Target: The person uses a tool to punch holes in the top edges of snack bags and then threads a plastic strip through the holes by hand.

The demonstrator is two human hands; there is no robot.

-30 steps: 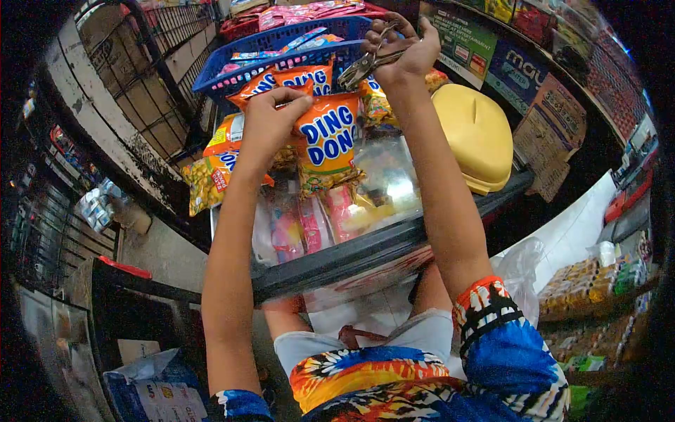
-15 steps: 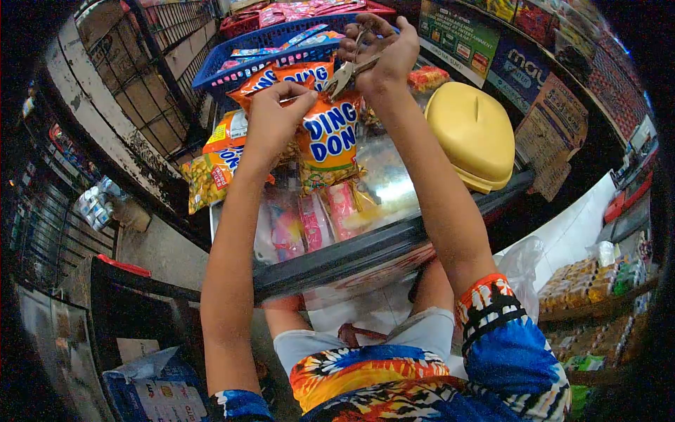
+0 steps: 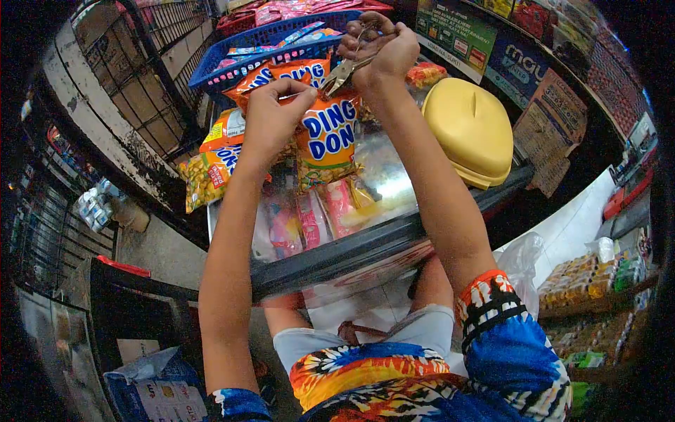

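My left hand [image 3: 281,109] pinches the top corner of an orange snack packet [image 3: 329,137] marked "DING DON". In my right hand [image 3: 383,53] is a pair of metal pliers [image 3: 344,74], whose jaws point down-left at the packet's top edge; whether they touch it is hard to tell. My right fingers curl upward, with something thin like wire among them. More orange packets [image 3: 256,79] lie behind my left hand, and others [image 3: 211,176] sit to the left of my wrist. Below the packet, pink packs [image 3: 313,218] show through a glass top.
A blue basket [image 3: 211,70] of packets stands at the back, a red basket [image 3: 228,27] behind it. The yellow container [image 3: 467,130] sits right of my right forearm. A dark counter edge [image 3: 337,253] runs in front of me. Shelved goods [image 3: 590,281] are at the right.
The view has shifted very slightly. The pliers' jaws look a little lower and flatter in my right hand, and both hands otherwise stay in place.
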